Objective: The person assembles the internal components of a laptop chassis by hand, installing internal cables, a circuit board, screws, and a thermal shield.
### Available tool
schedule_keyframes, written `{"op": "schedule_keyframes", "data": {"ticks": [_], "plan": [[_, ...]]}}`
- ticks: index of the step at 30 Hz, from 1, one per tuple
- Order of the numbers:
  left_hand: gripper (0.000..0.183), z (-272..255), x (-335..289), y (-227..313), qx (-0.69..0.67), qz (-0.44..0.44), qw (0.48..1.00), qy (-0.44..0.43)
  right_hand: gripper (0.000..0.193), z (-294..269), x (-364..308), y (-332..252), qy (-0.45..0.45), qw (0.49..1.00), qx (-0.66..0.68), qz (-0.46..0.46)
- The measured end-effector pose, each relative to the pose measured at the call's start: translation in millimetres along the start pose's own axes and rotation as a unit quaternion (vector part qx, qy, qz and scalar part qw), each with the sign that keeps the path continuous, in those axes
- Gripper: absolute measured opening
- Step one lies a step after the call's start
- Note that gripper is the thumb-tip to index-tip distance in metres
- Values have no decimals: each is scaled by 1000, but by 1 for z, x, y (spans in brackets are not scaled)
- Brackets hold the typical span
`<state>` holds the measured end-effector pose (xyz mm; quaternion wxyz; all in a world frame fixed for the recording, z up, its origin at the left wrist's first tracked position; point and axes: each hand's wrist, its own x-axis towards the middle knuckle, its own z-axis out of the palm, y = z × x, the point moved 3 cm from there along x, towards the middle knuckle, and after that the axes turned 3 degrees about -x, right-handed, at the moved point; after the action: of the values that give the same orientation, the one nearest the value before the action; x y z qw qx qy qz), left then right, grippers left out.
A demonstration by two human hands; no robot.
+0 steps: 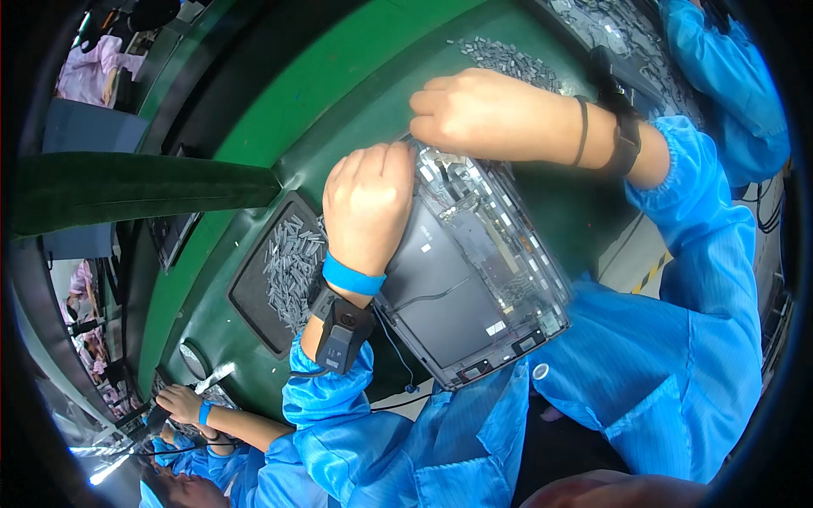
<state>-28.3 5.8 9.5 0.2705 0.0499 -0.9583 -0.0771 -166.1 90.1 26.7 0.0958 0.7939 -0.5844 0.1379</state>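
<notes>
An opened grey laptop base (474, 279), its inner boards and dark panel exposed, lies tilted on the green work surface (339, 76). My left hand (368, 203) rests on its upper left edge with fingers curled under, gripping that side. My right hand (474, 114) presses down at the top corner of the base, fingers bent onto the parts there; what the fingertips hold is hidden. A blue band and a black wrist device sit on my left wrist, a dark strap on my right.
A dark tray (284, 275) of several small grey parts lies left of the laptop. More grey parts (508, 59) are heaped beyond my right hand. Another person's hands (182, 405) work at lower left; a blue sleeve (720, 76) shows at upper right.
</notes>
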Motion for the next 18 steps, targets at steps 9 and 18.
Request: {"op": "schedule_keyframes", "data": {"ticks": [9, 18], "plan": [[9, 9, 14, -4, -8, 15, 1000, -14, 9, 1, 3, 15, -11, 999, 24, 25], [10, 6, 2, -3, 0, 20, 999, -42, 9, 6, 3, 5, -10, 998, 55, 28]]}}
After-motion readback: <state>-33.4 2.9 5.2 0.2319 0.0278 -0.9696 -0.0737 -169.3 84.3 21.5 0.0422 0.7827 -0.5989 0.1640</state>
